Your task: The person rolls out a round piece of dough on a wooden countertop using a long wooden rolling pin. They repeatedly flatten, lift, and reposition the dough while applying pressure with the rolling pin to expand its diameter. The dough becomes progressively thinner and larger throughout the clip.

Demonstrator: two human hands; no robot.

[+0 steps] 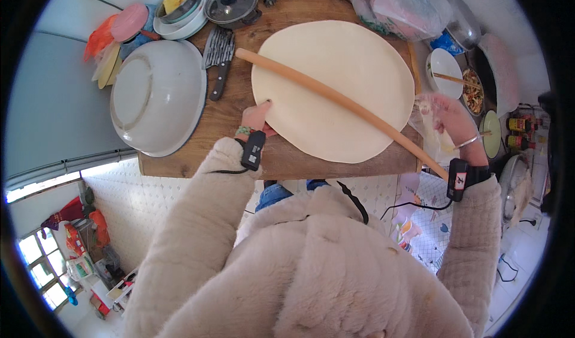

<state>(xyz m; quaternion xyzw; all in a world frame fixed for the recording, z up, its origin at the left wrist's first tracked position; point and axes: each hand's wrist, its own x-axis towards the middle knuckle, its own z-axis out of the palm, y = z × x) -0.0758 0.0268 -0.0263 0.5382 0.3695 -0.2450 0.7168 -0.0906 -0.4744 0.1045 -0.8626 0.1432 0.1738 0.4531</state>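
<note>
A large, round, pale dough sheet [335, 56] lies flat on the wooden board. Across it, slanting from upper left to lower right, rests a long wooden rolling pin [335, 95], its near end reaching past the board's edge. My left hand [257, 117] is at the sheet's left edge, thumb on top and fingers beneath, pinching the dough. Off the right side of the board, my right hand [454, 117] is at a clear plastic bag [436, 139] with something whitish in it. Its fingers are curled and partly hidden by the plastic, so what they grasp does not show.
An upturned white basin [173, 98] stands left of the sheet, beside a cleaver [219, 62]. Behind are a lidded pot [232, 5] and stacked bowls [179, 14]. A filled plastic bag [401, 5] sits at the back right, near a white bowl [444, 68] with chopsticks.
</note>
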